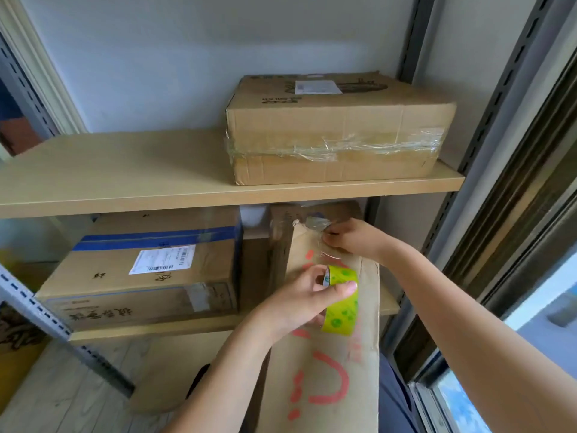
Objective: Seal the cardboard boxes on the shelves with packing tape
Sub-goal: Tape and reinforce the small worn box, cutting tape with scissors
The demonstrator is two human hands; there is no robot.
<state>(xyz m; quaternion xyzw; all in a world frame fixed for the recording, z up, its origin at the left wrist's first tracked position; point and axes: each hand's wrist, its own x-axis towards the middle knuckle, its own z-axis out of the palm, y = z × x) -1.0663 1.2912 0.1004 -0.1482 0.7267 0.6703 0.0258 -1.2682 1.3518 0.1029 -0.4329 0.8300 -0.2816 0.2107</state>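
Left grip curled round green tape roll over the tall box leaning at the lower shelf; right grip pinching the clear tape end against the box top.

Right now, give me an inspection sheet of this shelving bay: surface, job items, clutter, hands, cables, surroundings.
Surface: upper shelf and lower shelf, both wooden boards on a slotted metal frame.
Job's things: taped box on the upper shelf, clear tape round its front; blue-banded box on the lower shelf; red-marked box nearest the person, sticking out past the lower shelf's edge; green tape roll.
Clutter: nothing seen.
Hands: left hand grips the tape roll; right hand pinches clear tape at the red-marked box's far end.
Cables: nothing seen.
Surroundings: pale wall behind, window frame at right.
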